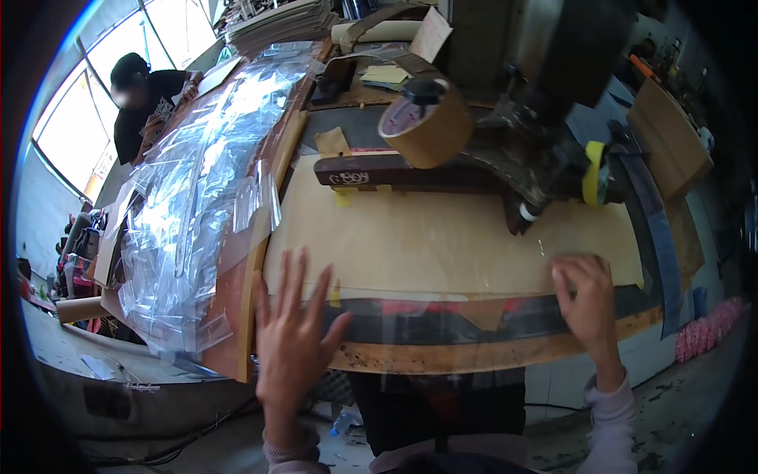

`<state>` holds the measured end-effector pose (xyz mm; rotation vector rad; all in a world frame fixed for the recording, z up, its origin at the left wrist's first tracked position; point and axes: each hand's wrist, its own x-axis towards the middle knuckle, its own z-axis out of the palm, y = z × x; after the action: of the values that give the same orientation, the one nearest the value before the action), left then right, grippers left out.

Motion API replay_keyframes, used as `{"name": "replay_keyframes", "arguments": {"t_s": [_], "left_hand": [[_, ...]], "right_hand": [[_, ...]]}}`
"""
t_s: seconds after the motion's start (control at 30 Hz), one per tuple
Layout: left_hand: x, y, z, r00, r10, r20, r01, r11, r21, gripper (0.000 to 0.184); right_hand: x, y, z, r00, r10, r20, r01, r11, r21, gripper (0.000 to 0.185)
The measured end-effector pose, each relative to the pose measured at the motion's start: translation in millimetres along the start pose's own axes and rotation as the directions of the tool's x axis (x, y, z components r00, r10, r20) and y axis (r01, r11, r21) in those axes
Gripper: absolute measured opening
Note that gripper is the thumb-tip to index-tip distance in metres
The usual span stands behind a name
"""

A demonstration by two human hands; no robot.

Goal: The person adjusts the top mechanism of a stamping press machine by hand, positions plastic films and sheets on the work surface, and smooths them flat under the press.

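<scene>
My left hand [294,336] is open, its fingers spread over the front left corner of a tan sheet [410,245]. At the sheet's front right, my right hand [586,296] has its fingers curled in toward the thumb; whatever they may pinch is hidden. Faint glints and a see-through edge suggest clear film [426,336] lying over the sheet and hanging past the front edge. Beyond both hands a dark bar [410,175] of the press-like machine lies across the sheet. A roll of tan tape [430,134] sits above that bar.
A pile of clear plastic pieces [197,213] covers the side table on the left. A person [150,103] stands behind it, holding something. Yellow tape [594,172] hangs at the bar's right end. Cardboard [671,142] leans at the right, above pink wrap [711,328].
</scene>
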<state>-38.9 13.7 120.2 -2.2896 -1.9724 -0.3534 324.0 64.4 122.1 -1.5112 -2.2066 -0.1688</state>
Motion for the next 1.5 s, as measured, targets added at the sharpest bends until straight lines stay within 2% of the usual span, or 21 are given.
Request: {"name": "replay_keyframes", "arguments": {"t_s": [0.03, 0.1, 0.2, 0.27, 0.33, 0.43, 0.63, 0.83, 0.93, 1.13, 1.23, 1.3, 1.5], "left_hand": [[-8, -13, -9, 0.998, -0.068, 0.011, 0.066, 0.991, 0.119, 0.061], [-18, -50, -11, 0.988, -0.155, 0.015, 0.15, 0.974, 0.172, 0.065], [-18, -79, -19, 0.971, -0.235, 0.043, 0.235, 0.972, 0.02, 0.066], [-17, -90, -21, 0.975, -0.175, 0.135, 0.174, 0.985, 0.018, 0.066], [-12, -93, -19, 0.969, -0.099, 0.226, 0.092, 0.995, 0.042, 0.065], [-16, -90, -21, 0.944, -0.155, 0.292, 0.203, 0.969, -0.142, 0.078], [-8, -92, -28, 0.898, -0.167, 0.407, 0.245, 0.958, -0.147, 0.073], [-24, -101, -21, 0.891, -0.079, 0.447, 0.102, 0.994, -0.026, 0.053], [-28, -107, -13, 0.928, -0.036, 0.371, 0.041, 0.999, -0.005, 0.046], [-18, -111, -1, 0.934, -0.001, 0.358, -0.015, 0.999, 0.041, 0.047], [-15, -116, -2, 0.927, 0.016, 0.375, -0.039, 0.998, 0.053, 0.047], [-14, -116, -1, 0.924, 0.023, 0.383, -0.049, 0.997, 0.057, 0.047], [-11, -119, -3, 0.918, 0.037, 0.395, -0.069, 0.995, 0.067, 0.048]], "right_hand": [[3, -17, -4, 0.999, -0.042, 0.023, 0.041, 0.998, 0.043, 0.011], [13, -43, 0, 0.986, -0.15, 0.067, 0.142, 0.984, 0.106, 0.013], [34, -78, 14, 0.96, -0.239, 0.145, 0.206, 0.956, 0.207, 0.016], [51, -91, 24, 0.94, -0.286, 0.187, 0.235, 0.938, 0.253, 0.021], [60, -103, 30, 0.946, -0.23, 0.228, 0.161, 0.944, 0.286, 0.022], [60, -117, 44, 0.958, -0.124, 0.26, 0.047, 0.958, 0.284, 0.024], [53, -148, 55, 0.953, 0.082, 0.291, -0.127, 0.982, 0.139, 0.023], [52, -157, 63, 0.95, 0.096, 0.297, -0.143, 0.98, 0.139, 0.024], [53, -156, 62, 0.946, 0.098, 0.31, -0.145, 0.981, 0.132, 0.026], [58, -157, 58, 0.915, 0.095, 0.393, -0.178, 0.967, 0.182, 0.021], [54, -156, 57, 0.912, 0.07, 0.404, -0.152, 0.973, 0.175, 0.022], [45, -152, 60, 0.938, 0.036, 0.345, -0.111, 0.974, 0.2, 0.023], [52, -138, 60, 0.906, -0.209, 0.368, 0.169, 0.976, 0.136, 0.024]]}}
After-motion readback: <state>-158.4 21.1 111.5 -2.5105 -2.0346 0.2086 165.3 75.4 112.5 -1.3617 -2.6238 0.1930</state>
